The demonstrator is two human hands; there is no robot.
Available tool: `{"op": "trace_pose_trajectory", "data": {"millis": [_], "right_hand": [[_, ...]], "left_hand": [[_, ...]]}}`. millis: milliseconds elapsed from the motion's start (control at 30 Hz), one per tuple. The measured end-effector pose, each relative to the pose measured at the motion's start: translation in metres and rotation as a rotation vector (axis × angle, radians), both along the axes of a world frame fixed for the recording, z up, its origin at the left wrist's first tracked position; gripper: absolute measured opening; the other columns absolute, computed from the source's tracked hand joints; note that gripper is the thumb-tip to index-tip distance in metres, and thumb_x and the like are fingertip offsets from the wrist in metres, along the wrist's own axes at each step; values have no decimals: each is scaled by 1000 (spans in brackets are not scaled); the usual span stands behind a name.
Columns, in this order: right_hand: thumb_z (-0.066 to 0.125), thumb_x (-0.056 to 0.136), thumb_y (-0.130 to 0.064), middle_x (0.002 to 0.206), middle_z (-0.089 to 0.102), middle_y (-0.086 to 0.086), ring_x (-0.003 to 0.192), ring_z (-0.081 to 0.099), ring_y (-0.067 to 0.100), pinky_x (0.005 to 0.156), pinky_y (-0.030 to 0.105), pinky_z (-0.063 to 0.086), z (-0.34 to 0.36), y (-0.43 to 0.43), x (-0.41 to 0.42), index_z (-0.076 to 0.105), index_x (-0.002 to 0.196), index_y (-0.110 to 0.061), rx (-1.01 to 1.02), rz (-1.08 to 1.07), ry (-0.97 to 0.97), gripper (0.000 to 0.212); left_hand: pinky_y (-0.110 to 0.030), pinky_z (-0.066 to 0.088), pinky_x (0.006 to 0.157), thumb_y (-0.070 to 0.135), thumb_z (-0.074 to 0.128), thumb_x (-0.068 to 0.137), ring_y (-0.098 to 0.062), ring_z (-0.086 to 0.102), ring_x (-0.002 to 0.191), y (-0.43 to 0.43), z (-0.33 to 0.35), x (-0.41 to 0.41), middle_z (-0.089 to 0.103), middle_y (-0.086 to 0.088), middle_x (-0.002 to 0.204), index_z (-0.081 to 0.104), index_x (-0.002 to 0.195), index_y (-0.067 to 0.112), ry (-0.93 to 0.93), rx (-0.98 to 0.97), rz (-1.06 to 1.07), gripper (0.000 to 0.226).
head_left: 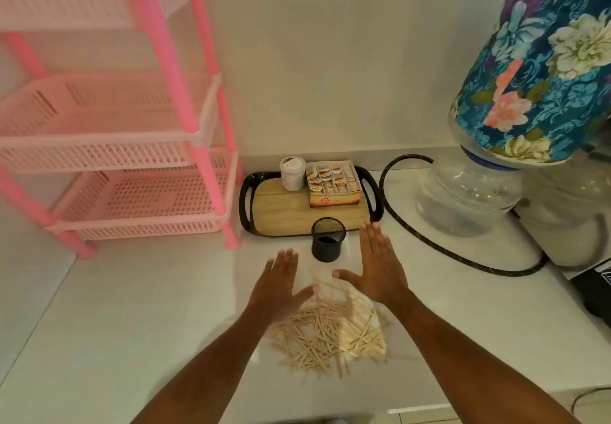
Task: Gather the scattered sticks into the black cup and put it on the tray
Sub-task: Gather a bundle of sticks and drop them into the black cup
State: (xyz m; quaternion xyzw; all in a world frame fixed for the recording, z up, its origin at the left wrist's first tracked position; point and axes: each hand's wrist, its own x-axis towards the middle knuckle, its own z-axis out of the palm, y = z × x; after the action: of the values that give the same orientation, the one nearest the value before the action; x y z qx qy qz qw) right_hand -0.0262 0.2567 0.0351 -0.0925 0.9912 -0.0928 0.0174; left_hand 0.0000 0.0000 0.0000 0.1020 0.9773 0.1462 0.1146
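Wooden sticks [330, 331] heaped on surface beneath both my wrists. Left hand [281, 286] and right hand [377, 266] spread flat, holding nothing. Black cup [328, 240] just beyond fingertips, off tray [310, 207]. Risk: careless sweep scatters sticks or topples cup.

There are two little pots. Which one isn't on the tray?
The black mesh cup: it stands on the counter just in front of the tray. The white lidded jar sits on the tray, at the back.
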Motion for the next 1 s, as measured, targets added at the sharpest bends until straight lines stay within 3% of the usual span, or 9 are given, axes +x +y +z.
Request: {"op": "trace_pose_trajectory", "data": {"millis": [133, 233, 300, 400, 500, 633, 767, 900, 1000], "right_hand": [[56, 95, -69, 163, 40, 13, 149, 40, 29, 118, 42, 39, -11, 2, 11, 20, 165, -14, -66, -23, -178, 96], [60, 98, -57, 145, 58, 5, 135, 52, 24, 106, 40, 50, -22, 1, 17, 48, 151, -18, -27, 22, -245, 66], [62, 96, -58, 132, 61, 4, 127, 56, 24, 98, 40, 54, -28, 0, 22, 60, 135, -16, 2, 55, -272, 58], [63, 88, -71, 120, 55, 3, 114, 57, 23, 88, 40, 55, -36, -4, 29, 63, 119, -14, 22, 67, -290, 65], [60, 75, -88, 117, 53, 0, 109, 55, 21, 85, 39, 55, -41, -8, 32, 60, 117, -16, 33, 78, -294, 83], [52, 62, -100, 121, 50, -2, 110, 53, 19, 86, 37, 53, -46, -14, 37, 55, 123, -19, 93, 117, -275, 102], [61, 79, -81, 124, 49, -2, 115, 51, 19, 87, 37, 53, -53, -22, 43, 54, 126, -20, 86, 125, -238, 77], [59, 101, -46, 124, 54, -1, 116, 56, 19, 88, 34, 55, -53, -25, 43, 59, 123, -19, 45, 116, -213, 35], [57, 103, -28, 123, 57, 1, 115, 58, 21, 88, 34, 54, -53, -28, 41, 62, 119, -17, 50, 133, -210, 20]], "left_hand": [[-42, 37, 122, 73, 54, 92, -20, 40, 152, -8, -12, 11, 35, 5, 169, 37, 160, 27, -169, 39, 11, 84], [-36, 44, 116, 72, 64, 85, -15, 51, 141, -10, -18, 19, 51, 7, 156, 51, 150, 32, -134, 82, 34, 77], [-32, 46, 112, 73, 69, 80, -13, 53, 138, -12, -19, 23, 54, 8, 151, 55, 146, 33, -99, 89, 21, 78], [-29, 44, 112, 71, 74, 76, -10, 47, 142, -13, -21, 28, 50, 11, 154, 57, 146, 31, -65, 77, -29, 83], [-29, 45, 111, 66, 76, 78, -11, 48, 140, -12, -23, 28, 49, 11, 153, 58, 146, 30, -59, 71, -36, 79], [-29, 51, 103, 50, 72, 89, -11, 52, 132, -6, -20, 24, 56, 10, 142, 66, 136, 26, -40, 45, -42, 53], [-29, 52, 87, 33, 62, 99, -14, 58, 117, 1, -17, 21, 64, 5, 120, 75, 119, 24, 3, -5, -92, 26], [-27, 45, 74, 17, 54, 102, -19, 62, 105, 7, -16, 18, 67, -1, 108, 77, 110, 19, 28, -41, -115, 25], [-29, 44, 74, 15, 53, 102, -22, 64, 102, 10, -14, 15, 67, -4, 105, 77, 105, 16, -1, -37, -115, 25]]}}
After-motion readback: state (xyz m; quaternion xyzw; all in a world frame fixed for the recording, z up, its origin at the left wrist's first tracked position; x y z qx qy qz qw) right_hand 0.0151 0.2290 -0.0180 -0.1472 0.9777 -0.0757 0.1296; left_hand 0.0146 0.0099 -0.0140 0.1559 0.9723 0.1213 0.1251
